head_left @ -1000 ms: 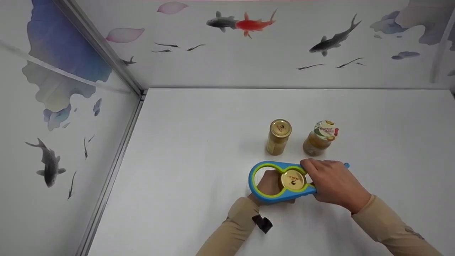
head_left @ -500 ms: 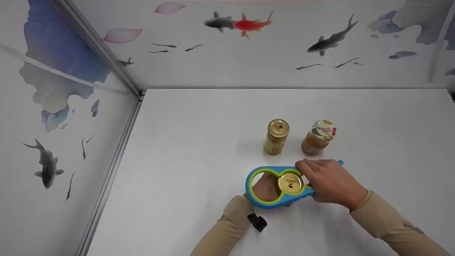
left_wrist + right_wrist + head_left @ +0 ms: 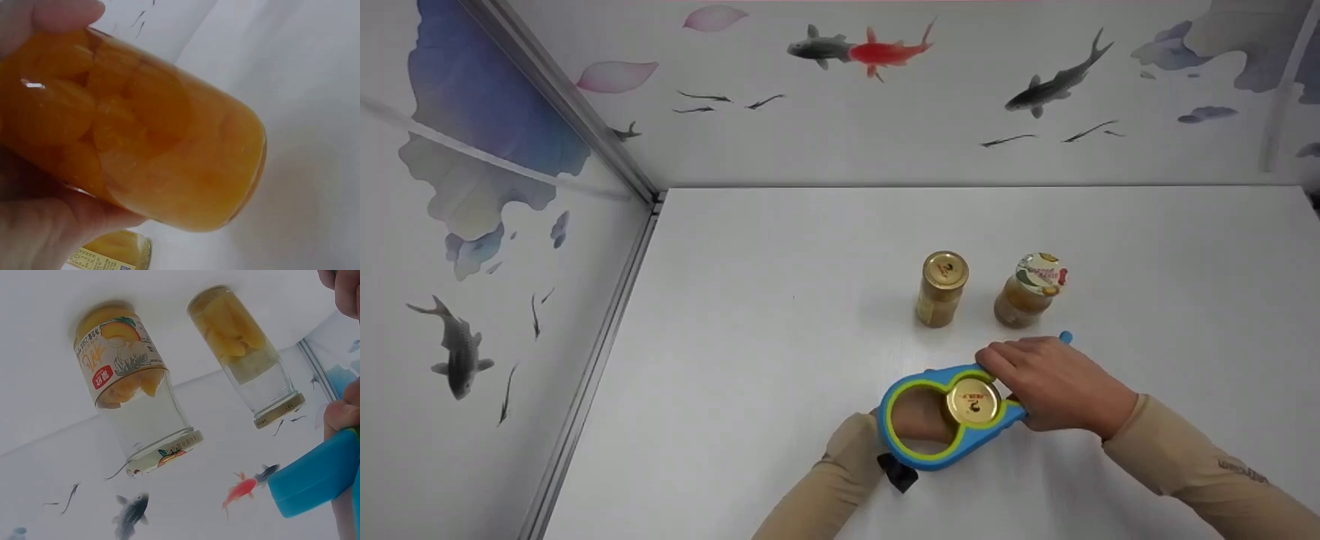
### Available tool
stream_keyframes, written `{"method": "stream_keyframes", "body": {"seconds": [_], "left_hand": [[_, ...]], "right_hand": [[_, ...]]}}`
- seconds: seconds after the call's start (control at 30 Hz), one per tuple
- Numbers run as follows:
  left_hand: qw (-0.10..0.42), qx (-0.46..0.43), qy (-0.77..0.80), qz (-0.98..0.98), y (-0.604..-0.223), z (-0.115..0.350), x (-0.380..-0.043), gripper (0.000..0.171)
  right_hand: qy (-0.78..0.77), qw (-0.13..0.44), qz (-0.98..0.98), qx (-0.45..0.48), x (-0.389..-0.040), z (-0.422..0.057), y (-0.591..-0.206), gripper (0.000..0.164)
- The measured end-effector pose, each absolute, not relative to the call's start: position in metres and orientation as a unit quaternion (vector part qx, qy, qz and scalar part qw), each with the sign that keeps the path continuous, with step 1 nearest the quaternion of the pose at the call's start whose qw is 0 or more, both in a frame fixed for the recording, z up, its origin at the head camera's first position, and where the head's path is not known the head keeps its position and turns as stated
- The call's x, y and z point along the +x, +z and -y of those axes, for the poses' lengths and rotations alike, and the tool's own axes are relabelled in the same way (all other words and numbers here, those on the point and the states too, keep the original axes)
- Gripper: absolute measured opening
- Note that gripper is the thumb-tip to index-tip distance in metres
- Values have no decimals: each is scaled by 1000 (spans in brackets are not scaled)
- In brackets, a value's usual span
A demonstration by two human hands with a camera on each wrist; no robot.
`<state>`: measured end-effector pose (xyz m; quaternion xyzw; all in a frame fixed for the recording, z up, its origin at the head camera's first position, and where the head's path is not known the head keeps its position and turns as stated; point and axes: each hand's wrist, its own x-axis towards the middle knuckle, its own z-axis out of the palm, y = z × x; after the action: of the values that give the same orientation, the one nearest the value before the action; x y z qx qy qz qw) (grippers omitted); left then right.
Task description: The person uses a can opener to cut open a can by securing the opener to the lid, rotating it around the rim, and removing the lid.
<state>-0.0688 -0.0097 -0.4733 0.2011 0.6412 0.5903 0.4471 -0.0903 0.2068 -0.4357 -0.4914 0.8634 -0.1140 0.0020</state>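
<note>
opener, blue plastic lined lime-green (image 3: 971,439), has swung counter-clockwise — loop end lower in head view — so i'd guess twisting's underway. right hand (image 3: 1054,382) grips it; left hand (image 3: 919,412) holds clear glass jar of orange fruit (image 3: 152,129), round gold metal lid (image 3: 973,400) inside opener's smaller gap.

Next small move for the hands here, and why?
Probably a small counterclockwise twist of the blue opener with the right hand, the left hand bracing the jar. The opener's smaller ring sits around the gold lid, the right hand grips its handles and the left grips the jar, so a turn should work on the lid.
</note>
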Motion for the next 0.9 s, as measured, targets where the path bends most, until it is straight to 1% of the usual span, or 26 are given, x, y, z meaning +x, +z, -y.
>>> {"method": "stream_keyframes", "body": {"seconds": [0.03,0.07,0.13,0.3,0.53,0.57,0.7,0.8,0.9], "left_hand": [[452,170,635,-603,-471,11,-68,49],[416,211,597,-652,-469,12,-69,53],[391,244,601,-653,-467,14,-68,57],[398,298,627,-599,-465,14,-69,58],[431,306,608,-592,-460,14,-68,55],[429,306,608,-594,-463,14,-68,55],[404,305,627,-593,-495,18,-71,59],[370,335,627,-598,-516,22,-75,55],[335,379,600,-620,-518,28,-80,53]], "right_hand": [[-115,6,-860,-498,-90,-207,-435,62],[-116,8,-856,-503,-90,-206,-434,62],[-118,12,-849,-514,-90,-206,-433,62],[-121,18,-840,-529,-88,-206,-432,60],[-129,11,-835,-535,-84,-206,-429,60],[-133,8,-836,-533,-83,-206,-428,60],[-147,-1,-846,-512,-81,-213,-423,63],[-147,-13,-860,-488,-79,-223,-420,66],[-141,-19,-876,-461,-78,-236,-420,69]]}}
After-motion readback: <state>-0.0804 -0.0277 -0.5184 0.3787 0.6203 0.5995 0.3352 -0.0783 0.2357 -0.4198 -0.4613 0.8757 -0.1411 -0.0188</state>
